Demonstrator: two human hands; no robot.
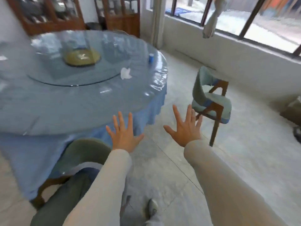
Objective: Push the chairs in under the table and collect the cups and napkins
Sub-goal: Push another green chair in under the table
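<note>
A round table [81,101] with a blue cloth under clear plastic fills the left of the view. On it stand a blue cup [151,58] near the right rim and a crumpled white napkin [125,73] beside the glass turntable. One pale green chair [210,101] stands away from the table on the right. Another chair [83,154] sits tucked at the table's near edge, by my left arm. My left hand [123,134] and my right hand [185,126] are both held out with fingers spread, holding nothing. The right hand is just short of the far chair.
A white scrap [3,58] lies at the table's left edge. Wooden cabinets [48,13] stand behind the table. Windows [244,17] run along the right wall above a low ledge. A cardboard box [291,111] sits on the floor at far right. Tiled floor lies between table and wall.
</note>
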